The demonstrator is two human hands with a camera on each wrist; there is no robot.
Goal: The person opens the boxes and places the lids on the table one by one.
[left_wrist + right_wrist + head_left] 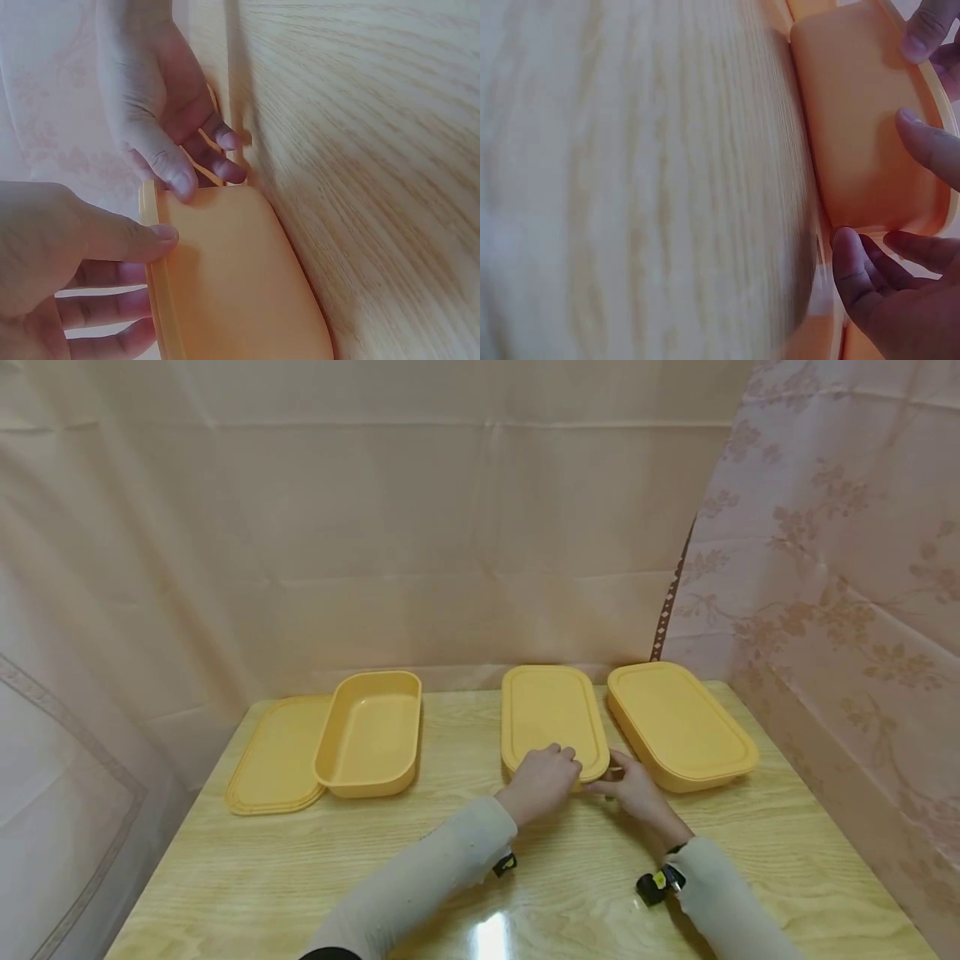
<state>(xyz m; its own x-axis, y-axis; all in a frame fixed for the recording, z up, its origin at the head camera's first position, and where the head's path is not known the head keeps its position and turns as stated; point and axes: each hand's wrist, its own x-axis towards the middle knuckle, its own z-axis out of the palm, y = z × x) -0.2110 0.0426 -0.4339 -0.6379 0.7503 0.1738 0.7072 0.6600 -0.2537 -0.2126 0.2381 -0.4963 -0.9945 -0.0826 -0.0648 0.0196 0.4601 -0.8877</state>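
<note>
A yellow lidded food container (pixel 551 710) stands in the middle-right of the table, its lid (pixel 553 697) lying on top. My left hand (pixel 542 783) grips its front edge, fingers over the lid and thumb (pixel 161 234) against the front wall just under the rim. At the front right corner my right hand (pixel 637 793) holds the same container. Its thumb (pixel 922 142) presses near the rim on the front wall (pixel 855 112), while the other fingers (pixel 855 262) reach around the side.
To the right stands another lidded yellow container (pixel 678 722), turned at an angle. On the left, an uncovered yellow container (pixel 371 735) partly overlaps a loose yellow lid (pixel 277 760). Curtains (pixel 487 527) hang behind the wooden table (pixel 450 877) and along its sides.
</note>
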